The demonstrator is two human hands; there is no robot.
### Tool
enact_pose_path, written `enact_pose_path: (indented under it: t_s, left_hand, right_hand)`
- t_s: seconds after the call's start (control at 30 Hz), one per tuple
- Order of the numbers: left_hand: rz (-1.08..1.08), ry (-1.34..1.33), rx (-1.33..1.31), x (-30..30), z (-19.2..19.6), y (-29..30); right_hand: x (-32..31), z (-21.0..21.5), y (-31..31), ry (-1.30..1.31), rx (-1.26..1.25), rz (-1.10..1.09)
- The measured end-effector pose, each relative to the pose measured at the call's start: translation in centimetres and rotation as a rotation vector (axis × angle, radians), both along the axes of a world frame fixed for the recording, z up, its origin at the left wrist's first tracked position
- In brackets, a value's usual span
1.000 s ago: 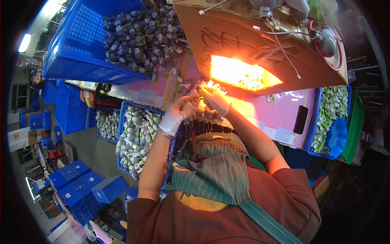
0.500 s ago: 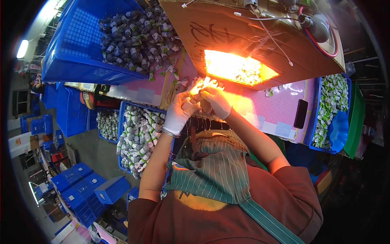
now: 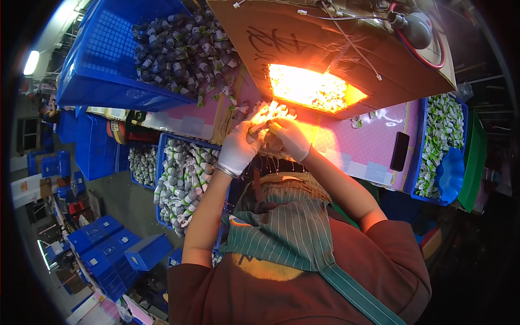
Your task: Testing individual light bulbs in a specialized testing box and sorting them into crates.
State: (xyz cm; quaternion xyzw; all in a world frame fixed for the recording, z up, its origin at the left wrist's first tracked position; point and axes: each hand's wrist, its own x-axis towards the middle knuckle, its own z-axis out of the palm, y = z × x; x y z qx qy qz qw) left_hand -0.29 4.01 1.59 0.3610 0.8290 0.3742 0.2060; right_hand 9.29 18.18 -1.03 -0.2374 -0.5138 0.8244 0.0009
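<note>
The white-gloved left hand [image 3: 240,149] pinches a small greyish piece [image 3: 258,129] between its fingers, while the gloved right hand [image 3: 292,141] meets it from the other side (its fingers overlap there, so I cannot tell whether they close on it). The piece is near the close edge of the pink table [image 3: 374,146], in front of the cardboard box [image 3: 309,40] with its glowing opening [image 3: 303,88]. Pale pieces [image 3: 272,111] sit just beyond. A blue crate [image 3: 122,93] of grey-and-white pieces [image 3: 181,54] stands left, a black phone [image 3: 400,151] lies right.
</note>
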Motion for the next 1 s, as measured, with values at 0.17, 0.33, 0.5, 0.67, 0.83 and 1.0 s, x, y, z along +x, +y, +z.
enact_pose_path:
  t_s: [0.17,0.33,0.5,0.67,0.83,1.0]
  left_hand:
    - [0.028,0.086,0.005,0.3,-0.8,0.1]
    - [0.019,0.119,0.038,0.4,-0.9,0.2]
    - [-0.009,0.210,0.138,0.4,-0.7,0.3]
    - [-0.013,0.239,0.136,-0.1,-1.2,0.3]
    - [-0.016,0.296,0.076,0.1,-1.6,0.2]
    - [0.128,-0.491,0.087,0.5,-1.7,0.7]
  right_hand:
    - [0.3,-2.3,-0.5,-0.004,-0.552,-0.001]
    - [-0.1,-3.9,-0.4,-0.094,-0.926,0.045]
    - [0.3,-3.9,0.1,-0.049,-0.950,0.181]
    - [0.0,-2.2,0.3,-0.085,-1.130,0.076]
    - [-0.4,-0.7,0.4,-0.069,-0.275,0.038]
    - [-1.8,-1.1,0.0,0.346,1.049,-0.243]
